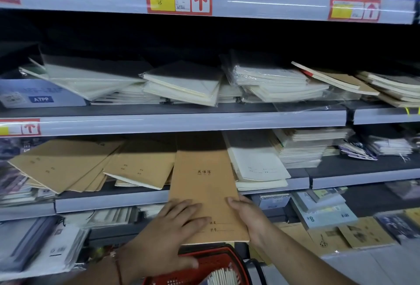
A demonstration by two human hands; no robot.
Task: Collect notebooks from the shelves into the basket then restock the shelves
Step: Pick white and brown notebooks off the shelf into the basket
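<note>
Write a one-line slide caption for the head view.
Both hands, left hand flat on top and right hand gripping the edge, hold a stack of brown notebooks at the shelf above a red basket.

Kraft notebook (204, 191) half on shelf (113, 200); red basket (211, 259) below.

The brown notebook (204, 194) has a matt kraft-paper cover. Upper-shelf notebook packs (270, 80) wear glossy clear plastic wrap. The shelf edge (181, 123) looks smooth, semi-glossy. The red basket (204, 266) is plastic.

A dark gap stays open above the brown notebook stack (204, 184) under the shelf rail (193, 123), hemmed by slanted brown notebooks (138, 164) left and white notebooks (254, 162) right.
</note>
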